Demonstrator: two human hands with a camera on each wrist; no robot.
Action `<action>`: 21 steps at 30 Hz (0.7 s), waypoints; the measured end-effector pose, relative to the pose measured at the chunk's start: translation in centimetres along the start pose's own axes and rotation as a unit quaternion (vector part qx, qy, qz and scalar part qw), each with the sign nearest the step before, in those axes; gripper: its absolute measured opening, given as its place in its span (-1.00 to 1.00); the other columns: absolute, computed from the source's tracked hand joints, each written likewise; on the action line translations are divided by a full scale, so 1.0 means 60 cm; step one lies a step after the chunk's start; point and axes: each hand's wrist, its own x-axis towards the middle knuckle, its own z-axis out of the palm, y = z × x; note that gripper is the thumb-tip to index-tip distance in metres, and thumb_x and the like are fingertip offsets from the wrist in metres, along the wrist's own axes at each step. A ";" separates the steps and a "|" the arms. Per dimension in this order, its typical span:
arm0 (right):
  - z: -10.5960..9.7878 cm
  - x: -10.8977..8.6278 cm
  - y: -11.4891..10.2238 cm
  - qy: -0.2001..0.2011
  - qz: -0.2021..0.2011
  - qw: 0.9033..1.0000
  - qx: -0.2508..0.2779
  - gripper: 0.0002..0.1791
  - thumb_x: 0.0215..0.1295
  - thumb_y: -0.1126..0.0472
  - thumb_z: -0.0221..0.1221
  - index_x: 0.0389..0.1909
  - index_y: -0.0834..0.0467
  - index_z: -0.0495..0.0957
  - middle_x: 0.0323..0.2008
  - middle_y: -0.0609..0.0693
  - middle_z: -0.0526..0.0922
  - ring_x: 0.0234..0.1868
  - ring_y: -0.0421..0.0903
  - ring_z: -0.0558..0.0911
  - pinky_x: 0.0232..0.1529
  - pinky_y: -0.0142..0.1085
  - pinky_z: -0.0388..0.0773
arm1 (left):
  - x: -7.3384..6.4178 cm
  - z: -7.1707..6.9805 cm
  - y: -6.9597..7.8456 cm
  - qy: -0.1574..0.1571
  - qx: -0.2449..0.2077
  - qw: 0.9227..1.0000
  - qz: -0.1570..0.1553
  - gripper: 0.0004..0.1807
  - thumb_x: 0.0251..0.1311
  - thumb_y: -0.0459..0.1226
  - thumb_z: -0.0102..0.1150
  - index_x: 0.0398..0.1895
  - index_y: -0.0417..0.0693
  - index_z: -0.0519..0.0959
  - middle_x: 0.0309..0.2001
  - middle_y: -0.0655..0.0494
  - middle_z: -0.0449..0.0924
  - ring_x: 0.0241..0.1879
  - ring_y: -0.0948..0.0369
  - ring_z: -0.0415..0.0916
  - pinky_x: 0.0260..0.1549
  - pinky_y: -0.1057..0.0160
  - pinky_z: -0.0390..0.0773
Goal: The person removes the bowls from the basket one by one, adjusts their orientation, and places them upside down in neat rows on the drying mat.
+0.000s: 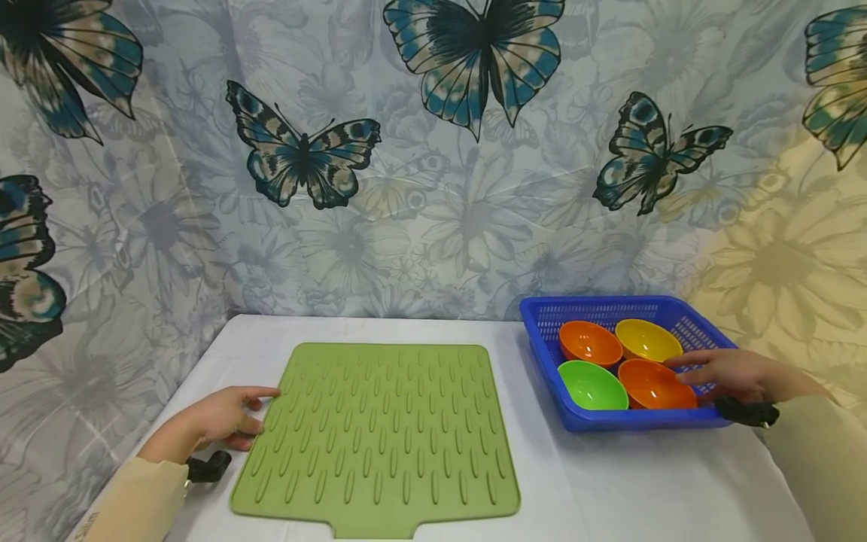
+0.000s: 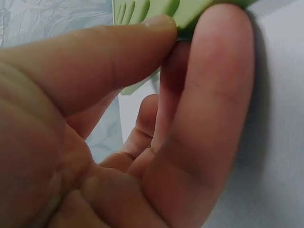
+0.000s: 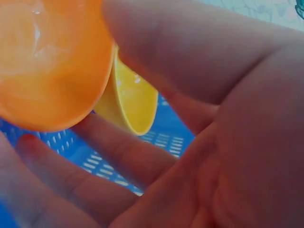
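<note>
A green ridged mat with a short tab at its near edge lies on the table. My left hand pinches its left edge; in the left wrist view the thumb and a finger meet at the green rim. At the right, my right hand reaches into a blue basket. It holds the near-right orange bowl at the rim, thumb over the edge and other fingers on the outer side. A yellow bowl sits just behind it.
Another orange bowl and a bright green bowl fill the basket's left side. White cloth covers the table. Behind it hangs a butterfly-printed curtain, which also runs along the left side.
</note>
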 end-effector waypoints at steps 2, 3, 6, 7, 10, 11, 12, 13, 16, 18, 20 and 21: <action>-0.001 0.003 -0.001 0.004 0.014 1.000 0.002 -0.48 0.43 0.31 0.14 0.31 0.48 0.32 0.22 0.45 0.36 0.09 0.13 0.49 0.05 0.03 0.57 | 0.000 -0.001 0.001 0.001 -0.002 1.000 -0.004 -0.17 0.06 -0.62 0.26 0.46 -0.33 0.22 0.14 -0.35 0.16 -0.55 0.10 0.46 -0.49 0.10 0.64; -0.002 0.004 -0.002 0.007 0.020 1.000 -0.001 -0.49 0.42 0.31 0.15 0.30 0.47 0.35 0.21 0.43 0.38 0.07 0.12 0.48 0.04 0.01 0.58 | 0.000 -0.001 0.001 0.000 -0.003 1.000 -0.004 -0.17 0.06 -0.62 0.26 0.46 -0.33 0.22 0.14 -0.35 0.15 -0.55 0.10 0.46 -0.48 0.10 0.64; -0.002 0.008 -0.004 0.014 0.031 0.999 -0.016 -0.51 0.39 0.32 0.18 0.28 0.43 0.41 0.21 0.41 0.38 0.03 0.10 0.46 0.00 -0.08 0.58 | -0.001 -0.001 0.001 -0.004 -0.005 1.000 -0.004 -0.18 0.07 -0.61 0.26 0.46 -0.33 0.23 0.13 -0.33 0.15 -0.54 0.10 0.45 -0.49 0.11 0.64; -0.001 0.010 -0.004 0.015 0.033 0.999 -0.025 -0.51 0.38 0.32 0.18 0.27 0.43 0.42 0.21 0.42 0.37 0.03 0.10 0.45 -0.02 -0.10 0.58 | -0.001 -0.001 0.000 -0.007 -0.005 1.000 -0.002 -0.18 0.07 -0.61 0.26 0.46 -0.34 0.22 0.12 -0.34 0.15 -0.53 0.10 0.45 -0.49 0.11 0.64; -0.002 0.016 -0.005 0.007 0.026 0.998 -0.054 -0.51 0.37 0.33 0.17 0.26 0.44 0.42 0.21 0.48 0.33 0.03 0.11 0.44 -0.03 -0.12 0.57 | -0.002 0.001 0.001 -0.010 -0.007 1.000 -0.005 -0.19 0.08 -0.61 0.26 0.45 -0.34 0.23 0.11 -0.32 0.15 -0.53 0.10 0.44 -0.49 0.12 0.63; -0.003 0.018 -0.005 0.004 0.023 0.998 -0.065 -0.52 0.37 0.32 0.17 0.26 0.45 0.42 0.21 0.50 0.32 0.04 0.12 0.44 -0.03 -0.13 0.56 | -0.002 0.001 0.001 -0.011 -0.007 1.000 -0.005 -0.19 0.09 -0.61 0.26 0.46 -0.34 0.22 0.11 -0.32 0.15 -0.54 0.10 0.43 -0.49 0.12 0.62; -0.004 0.020 -0.005 0.003 0.023 0.997 -0.071 -0.52 0.37 0.32 0.17 0.25 0.44 0.43 0.21 0.50 0.32 0.03 0.12 0.44 -0.03 -0.13 0.56 | -0.002 0.002 0.001 -0.009 -0.008 1.000 -0.008 -0.19 0.09 -0.61 0.26 0.46 -0.33 0.23 0.11 -0.30 0.16 -0.55 0.10 0.43 -0.50 0.12 0.62; -0.005 0.022 -0.004 0.002 0.024 0.997 -0.075 -0.52 0.37 0.32 0.17 0.25 0.44 0.43 0.22 0.50 0.32 0.04 0.12 0.44 -0.02 -0.13 0.56 | -0.002 0.002 0.001 -0.006 -0.009 1.000 -0.012 -0.19 0.08 -0.61 0.27 0.46 -0.31 0.24 0.11 -0.29 0.17 -0.55 0.10 0.43 -0.50 0.12 0.62; -0.008 0.028 -0.001 -0.002 0.022 0.996 -0.090 -0.52 0.36 0.33 0.17 0.26 0.44 0.43 0.20 0.49 0.35 0.02 0.13 0.44 -0.04 -0.11 0.58 | -0.003 0.002 0.002 -0.008 -0.004 1.000 -0.007 -0.19 0.09 -0.60 0.27 0.46 -0.33 0.23 0.10 -0.30 0.16 -0.55 0.11 0.43 -0.51 0.13 0.62; -0.010 0.032 0.002 -0.006 0.015 0.994 -0.106 -0.52 0.36 0.34 0.17 0.25 0.44 0.44 0.19 0.48 0.37 0.02 0.14 0.45 -0.04 -0.09 0.58 | -0.003 0.001 0.004 -0.008 -0.004 1.000 -0.008 -0.20 0.09 -0.60 0.27 0.46 -0.32 0.24 0.09 -0.30 0.17 -0.55 0.11 0.43 -0.51 0.13 0.62; -0.014 0.036 0.004 -0.010 -0.001 0.990 -0.138 -0.53 0.35 0.36 0.16 0.24 0.45 0.45 0.18 0.47 0.39 0.03 0.18 0.45 -0.03 -0.08 0.56 | -0.003 0.000 0.004 -0.011 -0.002 1.000 -0.006 -0.20 0.10 -0.60 0.26 0.46 -0.34 0.22 0.09 -0.31 0.17 -0.55 0.11 0.43 -0.51 0.13 0.62; -0.015 0.037 0.005 -0.011 -0.009 0.988 -0.154 -0.54 0.34 0.37 0.15 0.23 0.45 0.45 0.18 0.47 0.41 0.05 0.21 0.44 -0.01 -0.08 0.55 | -0.003 0.000 0.005 -0.011 -0.001 1.000 -0.006 -0.20 0.10 -0.60 0.26 0.46 -0.34 0.22 0.10 -0.31 0.16 -0.54 0.11 0.43 -0.51 0.13 0.62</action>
